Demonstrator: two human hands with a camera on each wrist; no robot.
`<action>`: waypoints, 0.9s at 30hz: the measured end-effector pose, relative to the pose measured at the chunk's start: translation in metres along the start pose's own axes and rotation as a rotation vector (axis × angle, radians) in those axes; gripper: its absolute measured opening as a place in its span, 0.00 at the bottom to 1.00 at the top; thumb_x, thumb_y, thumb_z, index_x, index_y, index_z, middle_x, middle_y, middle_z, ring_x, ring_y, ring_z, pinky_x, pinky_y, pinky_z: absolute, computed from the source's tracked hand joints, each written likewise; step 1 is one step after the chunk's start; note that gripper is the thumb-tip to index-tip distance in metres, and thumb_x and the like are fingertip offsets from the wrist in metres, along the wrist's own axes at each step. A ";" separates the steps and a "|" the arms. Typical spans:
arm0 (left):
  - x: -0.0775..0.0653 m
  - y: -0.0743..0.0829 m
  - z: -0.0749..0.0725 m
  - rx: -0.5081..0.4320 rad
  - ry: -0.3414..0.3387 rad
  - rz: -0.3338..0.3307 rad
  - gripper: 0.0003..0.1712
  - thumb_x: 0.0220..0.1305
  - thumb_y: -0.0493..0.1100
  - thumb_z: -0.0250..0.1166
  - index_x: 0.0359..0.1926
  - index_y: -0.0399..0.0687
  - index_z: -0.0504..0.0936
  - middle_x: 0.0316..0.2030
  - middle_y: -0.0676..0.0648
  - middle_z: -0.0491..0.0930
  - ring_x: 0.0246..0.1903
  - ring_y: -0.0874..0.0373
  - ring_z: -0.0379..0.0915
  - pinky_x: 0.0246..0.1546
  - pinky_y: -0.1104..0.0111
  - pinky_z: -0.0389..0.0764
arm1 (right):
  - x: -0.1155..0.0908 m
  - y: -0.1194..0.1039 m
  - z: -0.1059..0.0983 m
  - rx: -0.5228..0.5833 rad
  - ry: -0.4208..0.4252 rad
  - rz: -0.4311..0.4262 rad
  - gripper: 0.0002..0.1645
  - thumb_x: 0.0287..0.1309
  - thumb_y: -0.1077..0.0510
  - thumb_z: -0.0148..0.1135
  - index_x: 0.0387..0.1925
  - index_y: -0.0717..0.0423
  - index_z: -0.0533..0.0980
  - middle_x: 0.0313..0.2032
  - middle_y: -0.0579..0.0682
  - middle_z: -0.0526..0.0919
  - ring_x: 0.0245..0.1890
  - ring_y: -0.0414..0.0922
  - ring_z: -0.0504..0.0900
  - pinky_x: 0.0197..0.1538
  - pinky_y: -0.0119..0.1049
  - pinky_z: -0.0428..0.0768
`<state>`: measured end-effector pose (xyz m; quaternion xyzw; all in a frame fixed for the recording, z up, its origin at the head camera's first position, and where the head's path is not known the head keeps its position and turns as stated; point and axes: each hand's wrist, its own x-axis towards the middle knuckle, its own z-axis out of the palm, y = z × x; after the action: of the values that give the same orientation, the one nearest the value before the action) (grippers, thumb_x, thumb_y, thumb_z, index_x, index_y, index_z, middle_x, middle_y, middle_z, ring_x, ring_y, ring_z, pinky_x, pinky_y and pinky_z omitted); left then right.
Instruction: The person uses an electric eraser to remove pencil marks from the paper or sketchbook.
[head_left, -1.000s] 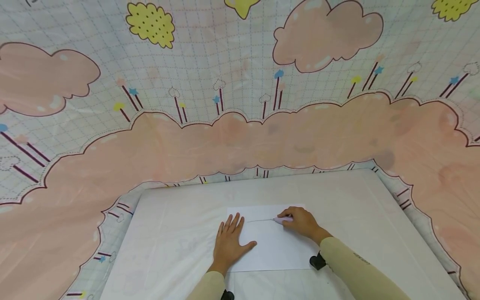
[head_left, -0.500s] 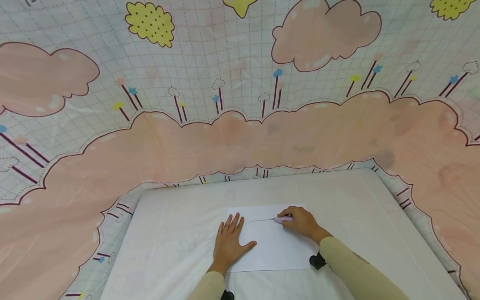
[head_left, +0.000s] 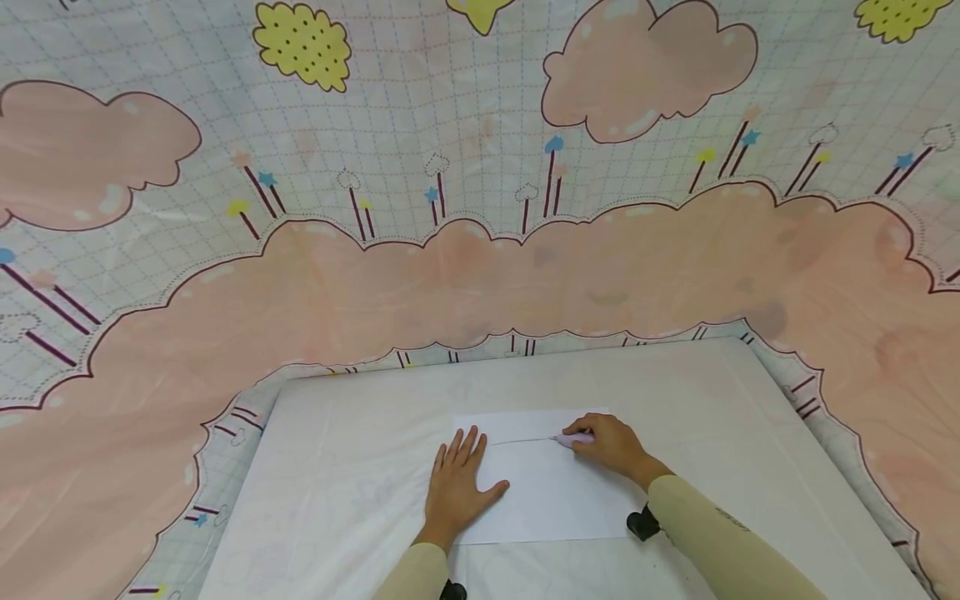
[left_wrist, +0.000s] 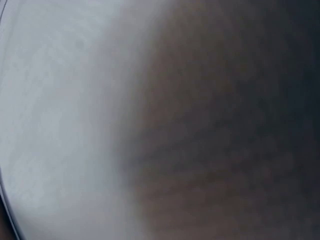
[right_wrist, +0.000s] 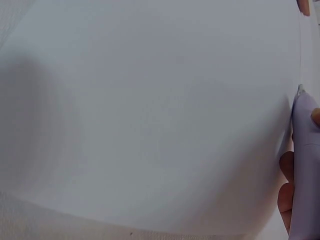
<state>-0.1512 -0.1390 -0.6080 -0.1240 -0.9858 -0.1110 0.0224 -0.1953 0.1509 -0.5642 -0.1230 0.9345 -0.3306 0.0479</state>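
Observation:
A white sheet of paper (head_left: 543, 492) lies on the white-covered table. My left hand (head_left: 455, 492) rests flat on its left edge, fingers spread and thumb out to the right. Near the sheet's top right, my right hand (head_left: 611, 446) grips a lavender utility knife (head_left: 576, 438), its tip pointing left. A thin line runs across the paper from beside the left fingertips to that tip. In the right wrist view the knife (right_wrist: 306, 160) shows its thick body and small metal tip on the line, with curled fingers (right_wrist: 286, 197) beside it. The left wrist view is too blurred for detail.
The table (head_left: 330, 467) has a white cover and reaches past the paper on all sides. Behind it hangs a cloth (head_left: 480, 283) printed with clouds and stars. A dark wrist device (head_left: 642, 524) sits under the right sleeve.
My right hand and the knife have slid slightly to the right along the paper, and the line behind the tip is longer. The left hand stays nearly in place.

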 end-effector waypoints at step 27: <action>0.004 -0.002 -0.003 -0.011 -0.020 0.000 0.54 0.56 0.79 0.52 0.75 0.54 0.60 0.76 0.52 0.53 0.77 0.52 0.43 0.76 0.52 0.45 | 0.008 -0.003 0.008 0.009 -0.001 0.006 0.11 0.54 0.58 0.71 0.41 0.45 0.86 0.43 0.43 0.86 0.45 0.44 0.82 0.55 0.47 0.81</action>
<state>-0.1554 -0.1405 -0.6049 -0.1251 -0.9854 -0.1151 0.0117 -0.2013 0.1417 -0.5686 -0.1201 0.9333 -0.3348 0.0502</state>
